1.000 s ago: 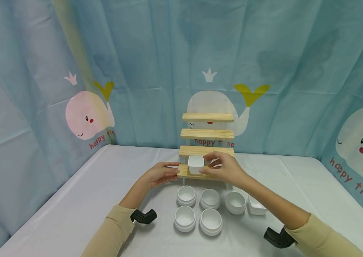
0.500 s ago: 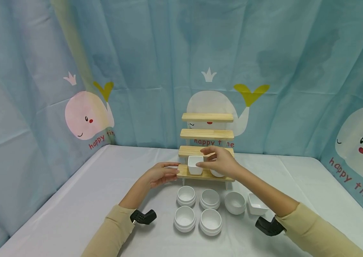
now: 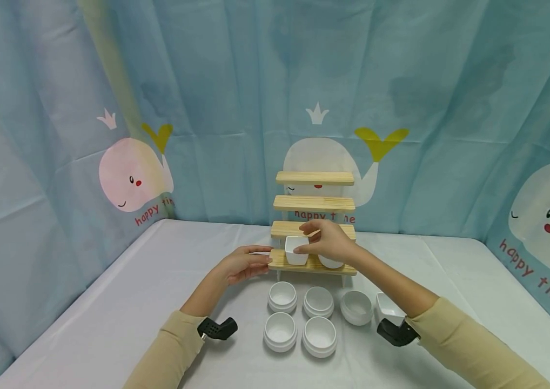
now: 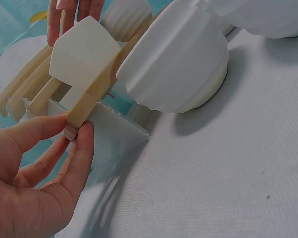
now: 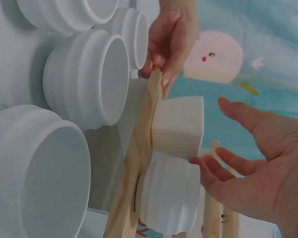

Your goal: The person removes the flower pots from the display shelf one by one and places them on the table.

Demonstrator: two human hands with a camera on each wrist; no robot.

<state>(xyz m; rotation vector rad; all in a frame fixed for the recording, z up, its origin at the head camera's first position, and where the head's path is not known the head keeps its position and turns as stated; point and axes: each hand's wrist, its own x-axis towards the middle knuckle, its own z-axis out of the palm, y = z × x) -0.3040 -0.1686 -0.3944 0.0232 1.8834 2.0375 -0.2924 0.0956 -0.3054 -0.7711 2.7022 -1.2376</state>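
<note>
My left hand [image 3: 243, 265] pinches the left end of the lowest board [image 3: 314, 267] of a tiered wooden stand, thumb above and fingers below in the left wrist view. On that board stands a white square cup [image 3: 290, 255], upright, left of centre. Beside it, to the right, is a white round ribbed cup [image 5: 169, 196], partly hidden by my right hand [image 3: 330, 241] in the head view. The right wrist view has the right thumb and fingers spread over the square cup's open side, a fingertip close to its rim; whether it touches, I cannot tell.
In front of the stand, several white round bowls [image 3: 280, 332] stand on the white tablecloth [image 3: 139, 308], some apparently stacked. Another white square dish [image 3: 388, 309] is at their right, below my right forearm. A blue whale-print curtain [image 3: 236, 108] hangs behind.
My right hand has shifted slightly left and up across the square cup, uncovering part of the round cup. The right forearm came left too. My left hand stays on the board.
</note>
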